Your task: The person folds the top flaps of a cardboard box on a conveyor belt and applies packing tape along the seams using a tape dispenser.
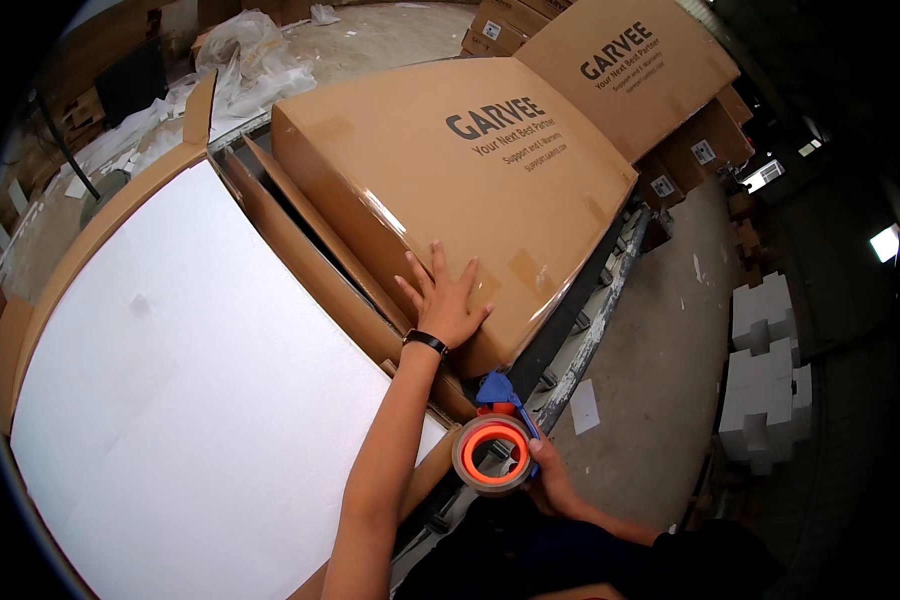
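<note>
Left hand [448, 303] lies flat with fingers spread on the near corner of a sealed brown cardboard box [450, 180], pressing down close to its edge; a dark band circles the wrist. Right hand [550, 480], at about five o'clock from the left, is closed around the handle of a blue tape dispenser [498, 440] carrying an orange-cored roll of brownish tape, held off the box, just below its corner. At nine o'clock from the box lies an open carton [270, 220] filled with a broad white foam sheet [190, 400], its flaps standing up between the two. Both sit on a roller-edged surface [590, 310]; at three o'clock, white foam blocks [770, 390] rest on the floor. The box's corner overhangs the surface edge, so a hard push there could tip or slide it off, and the loose tape end could fold back on itself. The dispenser's blade and the right hand's fingers are hidden behind the roll, and the picture's rim is dark.
</note>
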A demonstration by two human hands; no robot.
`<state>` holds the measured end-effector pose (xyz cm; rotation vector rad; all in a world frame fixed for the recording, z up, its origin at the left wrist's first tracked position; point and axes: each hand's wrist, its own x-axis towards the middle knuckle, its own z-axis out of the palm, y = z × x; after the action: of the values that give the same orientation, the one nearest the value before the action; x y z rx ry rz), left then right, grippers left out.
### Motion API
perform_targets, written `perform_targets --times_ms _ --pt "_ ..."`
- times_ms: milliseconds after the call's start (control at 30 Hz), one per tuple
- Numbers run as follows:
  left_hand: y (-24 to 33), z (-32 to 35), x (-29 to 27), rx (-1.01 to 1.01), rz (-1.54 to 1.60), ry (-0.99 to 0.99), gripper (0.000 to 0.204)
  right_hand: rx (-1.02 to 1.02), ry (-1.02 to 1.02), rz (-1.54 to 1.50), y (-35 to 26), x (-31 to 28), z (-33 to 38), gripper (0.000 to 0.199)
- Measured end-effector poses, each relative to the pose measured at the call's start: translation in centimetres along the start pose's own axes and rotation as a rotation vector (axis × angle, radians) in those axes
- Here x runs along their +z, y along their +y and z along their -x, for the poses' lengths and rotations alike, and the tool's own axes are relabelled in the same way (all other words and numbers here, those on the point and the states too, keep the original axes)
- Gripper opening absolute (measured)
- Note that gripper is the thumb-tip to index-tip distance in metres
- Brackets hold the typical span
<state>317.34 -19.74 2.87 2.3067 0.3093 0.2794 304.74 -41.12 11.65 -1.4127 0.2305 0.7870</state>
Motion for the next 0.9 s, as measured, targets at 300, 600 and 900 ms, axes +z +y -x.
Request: perform_targets --times_ms 300,600,900 --pt "-1.6 -0.6 -1.7 -0.054 0.222 0.316 0.051 0.224 -0.136 0.315 -6.9 -2.2 -6.1 0.051" --pt "-1.7 -0.3 -0.7 0.0 0.102 0.277 0.042 -0.176 -0.239 1.385 -9.2 2.2 -9.7 0.064" --pt "-1.2 -0.5 -2.0 0.083 0.11 0.401 0.037 -0.428 -0.334 1.131 -8.5 -3.4 -6.4 0.074"
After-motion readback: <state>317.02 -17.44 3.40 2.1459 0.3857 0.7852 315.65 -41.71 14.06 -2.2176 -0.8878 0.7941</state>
